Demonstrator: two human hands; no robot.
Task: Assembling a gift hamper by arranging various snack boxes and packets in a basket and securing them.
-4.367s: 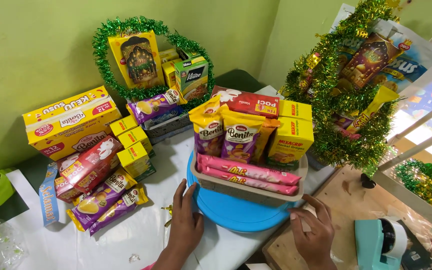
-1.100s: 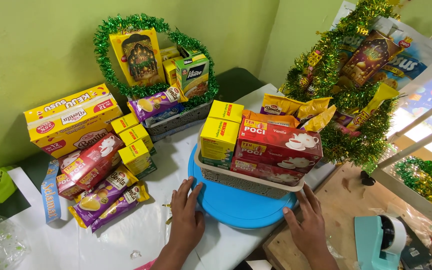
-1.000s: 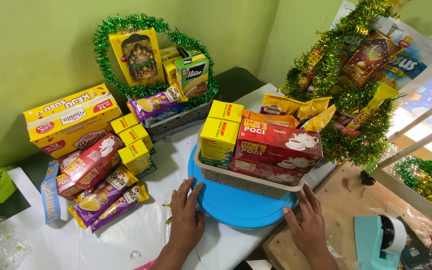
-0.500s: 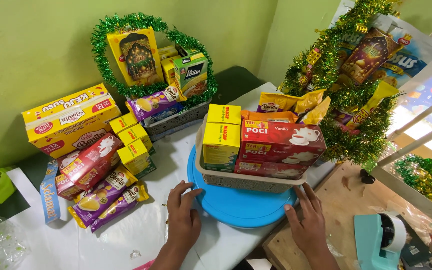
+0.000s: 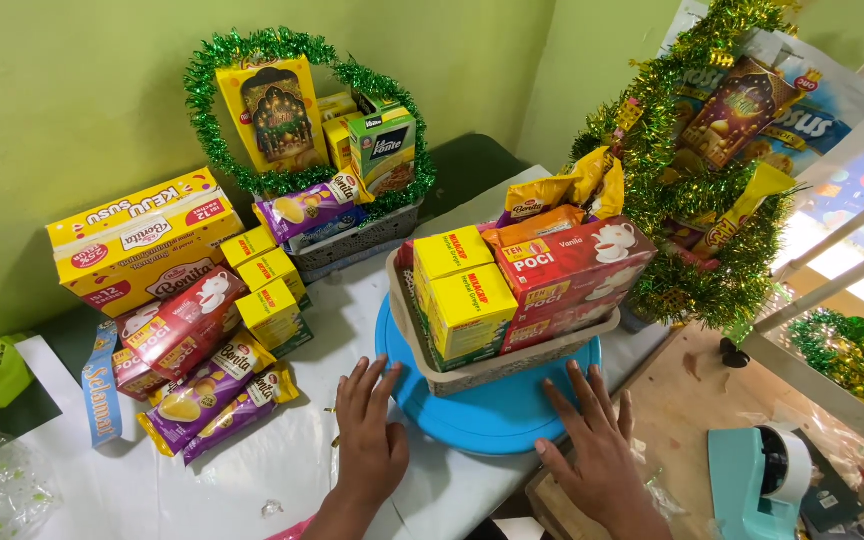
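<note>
Head view: we see both hands laid flat and holding nothing, at the near edge of a blue round disc (image 5: 492,425) that lies on the white surface (image 5: 252,480). The left hand (image 5: 372,445) rests on the surface with its fingers (image 5: 384,375) spread and pointing at the disc's left rim; we cannot tell whether the tips touch it. The right hand (image 5: 602,455) lies with its fingers (image 5: 577,385) spread over the disc's front rim, palm down, gripping nothing. On the middle of the disc stands a beige basket (image 5: 512,368), packed upright with yellow boxes (image 5: 467,290) on the left, a long red box (image 5: 577,262) across the front, and yellow snack pouches (image 5: 552,195) rising behind. We judge the step in hand to be steadying or positioning the filled basket on its disc, with the packing itself looking complete. Any further move of the disc would call for a light, even push from both palms at the rim, since the tall pouches stand loose and could tip. Just beside the basket on the right stands a tinsel-wrapped hamper (image 5: 702,180); loose purple packs (image 5: 212,395) lie well apart on the left, and a teal tape dispenser (image 5: 762,480) sits near the right hand.
</note>
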